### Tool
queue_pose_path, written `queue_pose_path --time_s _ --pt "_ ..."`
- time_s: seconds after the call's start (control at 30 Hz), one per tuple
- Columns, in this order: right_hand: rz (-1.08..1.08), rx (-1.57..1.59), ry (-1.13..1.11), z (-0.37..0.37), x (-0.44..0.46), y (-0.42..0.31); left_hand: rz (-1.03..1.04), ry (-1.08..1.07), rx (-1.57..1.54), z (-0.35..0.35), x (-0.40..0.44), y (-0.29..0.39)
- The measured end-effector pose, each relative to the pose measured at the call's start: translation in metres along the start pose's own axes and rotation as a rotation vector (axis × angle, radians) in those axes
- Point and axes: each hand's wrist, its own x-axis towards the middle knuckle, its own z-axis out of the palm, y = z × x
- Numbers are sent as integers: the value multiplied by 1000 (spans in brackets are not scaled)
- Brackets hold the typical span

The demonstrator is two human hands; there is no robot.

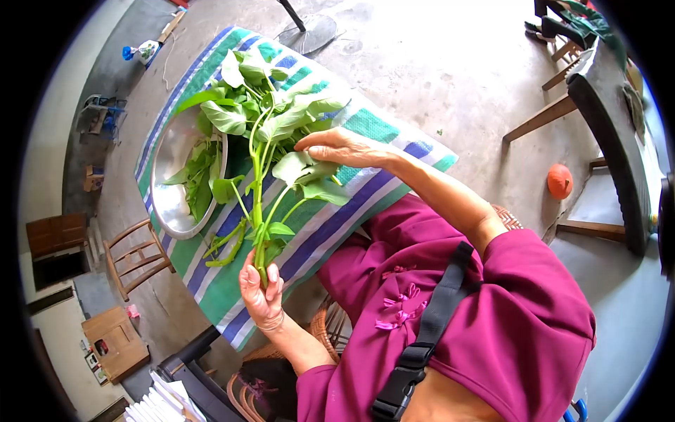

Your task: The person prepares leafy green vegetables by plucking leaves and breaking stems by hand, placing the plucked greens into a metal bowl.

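A bunch of leafy greens (258, 186) with long pale-green stems stands roughly upright over the table. My left hand (261, 292) is closed around the lower ends of its stems. At the upper right of the bunch, my right hand (344, 148) has thumb and fingers close together among the leaves; its fingertips are partly hidden by foliage. To the left of the bunch, a metal bowl (163, 158) holds loose green leaves (200, 176). A few cut stems (228, 246) lie on the striped cloth beside the bowl.
The striped cloth (365, 126) covers a low table in front of me. A wooden chair (137, 257) stands to the left. An orange ball-like object (560, 181) lies on the floor at right, near a dark-edged bench (608, 155). A cardboard box (116, 343) sits at lower left.
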Motion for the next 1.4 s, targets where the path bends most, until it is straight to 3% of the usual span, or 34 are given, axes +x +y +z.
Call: queue_pose_path --time_s 0.07,0.13,0.27,0.43,0.57,0.63,0.73,0.87,0.93,1.0,1.07,1.13,1.2,1.27,1.33,1.4 --pt "-4 18 10 -4 -6 -1 33 -3 -19 -12 0 0" --pt "87 11 -138 -11 -17 -7 26 19 -41 -24 2 2" --pt "126 335 -29 -8 -26 -4 2 10 -29 -31 0 2" --pt "153 427 19 -10 -25 -5 -5 62 -6 -32 0 2" --pt "201 679 88 -10 -25 3 -36 0 1 -15 4 4" --pt "210 831 116 -11 -24 8 65 88 149 3 7 2" --pt "232 920 163 -13 -17 5 60 119 271 -5 4 -2" --pt "89 1066 242 -12 -3 6 138 205 332 10 6 -7" --pt "92 1063 283 -9 -5 4 138 147 291 12 6 -6" --pt "177 677 451 -8 -18 5 138 92 251 13 6 -7" --pt "103 383 631 0 -32 3 150 110 237 17 7 -10" --pt "57 50 670 12 -51 -12 157 170 236 24 8 -12" --pt "-257 -149 437 18 -57 -24 157 226 239 29 9 -11" --pt "-385 -334 395 31 -47 -41 109 135 26 30 9 -8" --pt "-362 -477 287 31 -36 -28 80 94 -74 26 6 -9" --pt "-43 -9 108 22 -31 -21 24 142 -311 32 4 -5"
